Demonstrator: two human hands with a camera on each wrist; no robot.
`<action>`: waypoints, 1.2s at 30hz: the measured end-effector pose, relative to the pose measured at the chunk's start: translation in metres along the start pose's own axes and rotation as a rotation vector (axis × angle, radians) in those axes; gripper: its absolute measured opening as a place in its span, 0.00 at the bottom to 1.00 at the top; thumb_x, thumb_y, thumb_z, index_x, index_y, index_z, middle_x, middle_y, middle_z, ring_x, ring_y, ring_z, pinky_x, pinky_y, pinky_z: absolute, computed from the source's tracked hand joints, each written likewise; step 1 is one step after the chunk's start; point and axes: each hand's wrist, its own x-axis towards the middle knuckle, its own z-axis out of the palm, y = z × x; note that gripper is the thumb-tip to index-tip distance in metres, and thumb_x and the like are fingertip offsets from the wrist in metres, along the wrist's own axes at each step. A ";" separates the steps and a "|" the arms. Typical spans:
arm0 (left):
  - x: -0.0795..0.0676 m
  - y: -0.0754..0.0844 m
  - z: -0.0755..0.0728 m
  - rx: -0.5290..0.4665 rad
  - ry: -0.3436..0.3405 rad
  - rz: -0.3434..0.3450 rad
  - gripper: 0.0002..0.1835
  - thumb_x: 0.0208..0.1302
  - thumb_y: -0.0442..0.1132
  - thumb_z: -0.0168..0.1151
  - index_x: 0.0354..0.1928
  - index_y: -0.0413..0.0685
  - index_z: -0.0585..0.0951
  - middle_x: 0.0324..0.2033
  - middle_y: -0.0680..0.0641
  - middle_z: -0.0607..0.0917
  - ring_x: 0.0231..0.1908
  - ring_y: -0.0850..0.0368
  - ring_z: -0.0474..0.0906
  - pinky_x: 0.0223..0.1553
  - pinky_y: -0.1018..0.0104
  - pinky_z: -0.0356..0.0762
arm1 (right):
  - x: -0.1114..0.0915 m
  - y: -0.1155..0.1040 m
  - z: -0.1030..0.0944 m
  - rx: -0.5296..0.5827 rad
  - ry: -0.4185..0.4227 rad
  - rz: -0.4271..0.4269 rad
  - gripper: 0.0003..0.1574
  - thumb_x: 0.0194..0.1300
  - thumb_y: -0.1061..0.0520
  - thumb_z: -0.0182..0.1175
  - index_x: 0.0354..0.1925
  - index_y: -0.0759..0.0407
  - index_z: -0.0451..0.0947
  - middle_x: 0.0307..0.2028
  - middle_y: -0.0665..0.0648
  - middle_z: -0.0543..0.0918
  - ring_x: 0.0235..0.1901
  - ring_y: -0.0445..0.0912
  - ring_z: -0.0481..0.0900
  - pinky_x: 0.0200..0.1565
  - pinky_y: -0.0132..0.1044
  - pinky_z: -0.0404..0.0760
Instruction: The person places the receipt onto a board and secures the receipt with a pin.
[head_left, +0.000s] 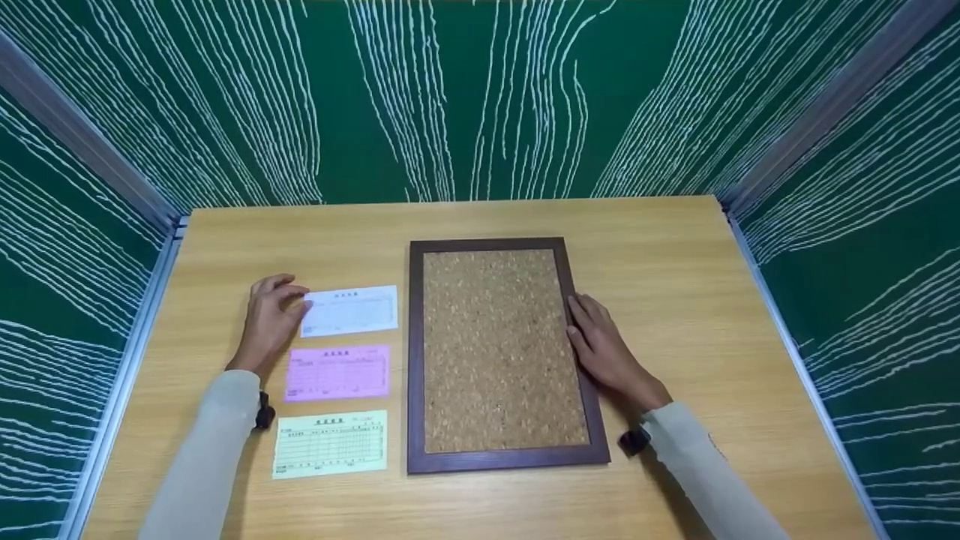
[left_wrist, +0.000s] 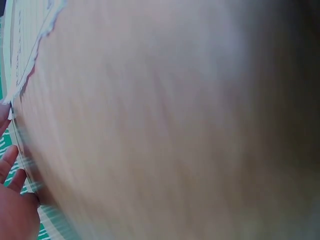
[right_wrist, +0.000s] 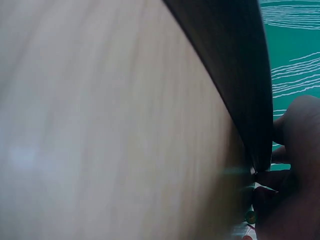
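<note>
In the head view, my left hand pinches the upper left corner of a white paper slip between thumb and index finger. Below that slip lie a pink slip and a pale green slip, both printed with a table form. A cork board in a dark brown frame lies to their right. My right hand rests against the board's right edge, fingertips touching the frame. From the left wrist, the white slip's torn-looking edge shows beside my fingers. From the right wrist, my hand appears dark beside the frame.
Everything lies on a light wooden table. Green walls with white wavy lines surround it at the back and sides. Metal posts stand at the corners. A dark band-mounted device sits on each wrist.
</note>
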 end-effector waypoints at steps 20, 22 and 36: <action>0.006 0.008 0.002 0.021 0.035 -0.067 0.09 0.75 0.27 0.66 0.49 0.25 0.87 0.59 0.31 0.80 0.68 0.34 0.68 0.72 0.41 0.65 | 0.000 0.002 0.001 0.002 0.008 -0.008 0.38 0.90 0.54 0.47 0.87 0.66 0.51 0.87 0.69 0.52 0.87 0.65 0.46 0.83 0.66 0.49; 0.005 0.009 0.002 0.025 0.073 -0.075 0.08 0.76 0.27 0.66 0.49 0.25 0.87 0.54 0.32 0.84 0.62 0.36 0.74 0.65 0.45 0.72 | 0.000 0.002 0.001 0.004 0.007 -0.010 0.38 0.90 0.54 0.47 0.87 0.67 0.51 0.87 0.70 0.52 0.87 0.65 0.46 0.83 0.66 0.49; 0.002 0.017 -0.008 -0.051 0.168 -0.082 0.06 0.76 0.28 0.69 0.48 0.32 0.90 0.45 0.34 0.92 0.46 0.44 0.88 0.42 0.82 0.74 | 0.000 0.003 0.001 0.014 0.011 -0.024 0.38 0.90 0.54 0.48 0.86 0.68 0.51 0.86 0.71 0.52 0.86 0.66 0.46 0.83 0.67 0.49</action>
